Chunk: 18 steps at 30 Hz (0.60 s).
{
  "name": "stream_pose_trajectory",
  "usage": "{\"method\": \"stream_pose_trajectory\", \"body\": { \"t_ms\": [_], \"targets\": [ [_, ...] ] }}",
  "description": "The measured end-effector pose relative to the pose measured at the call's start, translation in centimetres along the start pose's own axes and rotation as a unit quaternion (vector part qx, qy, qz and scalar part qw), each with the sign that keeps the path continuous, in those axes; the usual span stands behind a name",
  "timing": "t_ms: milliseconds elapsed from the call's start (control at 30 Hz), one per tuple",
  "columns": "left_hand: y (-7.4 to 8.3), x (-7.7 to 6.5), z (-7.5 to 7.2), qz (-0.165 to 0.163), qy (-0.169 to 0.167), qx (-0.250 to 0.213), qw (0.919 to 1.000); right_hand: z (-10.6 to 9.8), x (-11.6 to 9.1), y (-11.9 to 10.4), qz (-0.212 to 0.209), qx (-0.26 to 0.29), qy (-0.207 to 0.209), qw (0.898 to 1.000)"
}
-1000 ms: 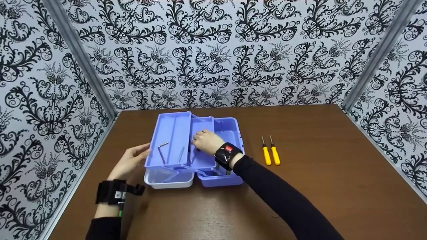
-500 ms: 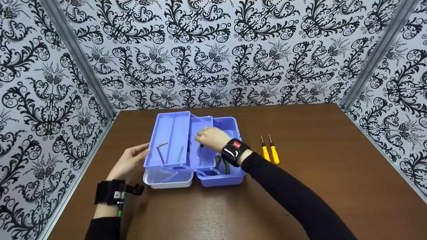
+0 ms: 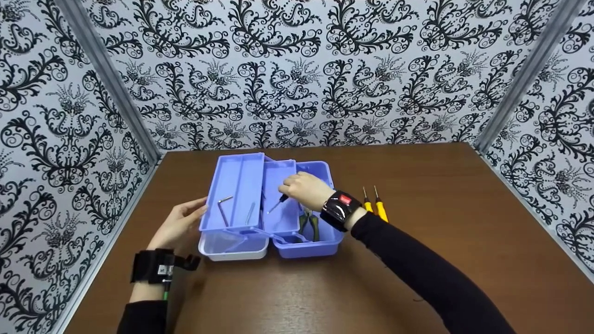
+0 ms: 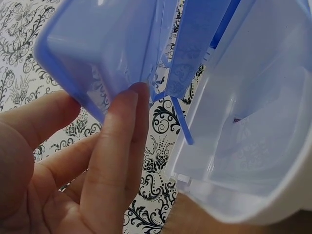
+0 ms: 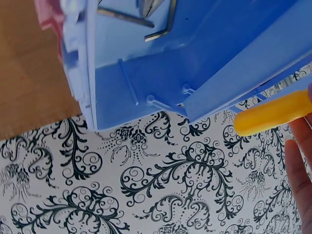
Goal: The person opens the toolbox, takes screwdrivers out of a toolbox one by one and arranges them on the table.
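One yellow-handled screwdriver (image 5: 273, 113), grasped in the curled fingers of the right hand (image 3: 307, 190). It slants, tip down, over the lower tray (image 3: 278, 176) of the toolbox (image 3: 308, 251); tip contact cannot be told.

Toolbox open: two trays fanned out to its left, above one white lid (image 3: 234, 255). Left hand (image 3: 176, 225) at the toolbox's left, fingers nearly straight, touching the outer wall of the upper tray (image 3: 250, 176).

Upper tray: two compartments, one L-shaped key (image 3: 223, 213) in the left, one thin rod (image 3: 250, 213) in the right.

Inside toolbox, near end: one pair of pliers (image 3: 315, 227).

Worktop (image 3: 441, 208), right of toolbox: two yellow screwdrivers (image 3: 381, 211), side by side, partly hidden.
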State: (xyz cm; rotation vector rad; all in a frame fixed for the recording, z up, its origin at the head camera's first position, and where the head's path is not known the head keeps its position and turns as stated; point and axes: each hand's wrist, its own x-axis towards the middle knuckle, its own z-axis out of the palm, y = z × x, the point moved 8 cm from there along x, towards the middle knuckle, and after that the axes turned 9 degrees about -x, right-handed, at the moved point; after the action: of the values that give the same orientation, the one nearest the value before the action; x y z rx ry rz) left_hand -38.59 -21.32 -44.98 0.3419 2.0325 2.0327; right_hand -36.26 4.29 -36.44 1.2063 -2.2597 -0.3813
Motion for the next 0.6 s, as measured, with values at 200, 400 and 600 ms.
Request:
{"method": "stream_pose_trajectory", "body": {
  "t_ms": [200, 400, 600],
  "targets": [
    [0.0, -0.1, 0.1, -0.006, 0.000, -0.017, 0.9998, -0.1, -0.7, 0.3, 0.024, 0.064, 0.003, 0.998],
    [0.0, -0.1, 0.0, -0.004, 0.001, -0.001, 1.0000, -0.4, -1.5, 0.7, 0.045, 0.106, 0.016, 0.993],
    [0.2, 0.1, 0.0, 0.011, 0.001, 0.026, 0.9996, -0.2, -2.4, 1.6, 0.091, 0.150, 0.003, 0.985]
  ]
}}
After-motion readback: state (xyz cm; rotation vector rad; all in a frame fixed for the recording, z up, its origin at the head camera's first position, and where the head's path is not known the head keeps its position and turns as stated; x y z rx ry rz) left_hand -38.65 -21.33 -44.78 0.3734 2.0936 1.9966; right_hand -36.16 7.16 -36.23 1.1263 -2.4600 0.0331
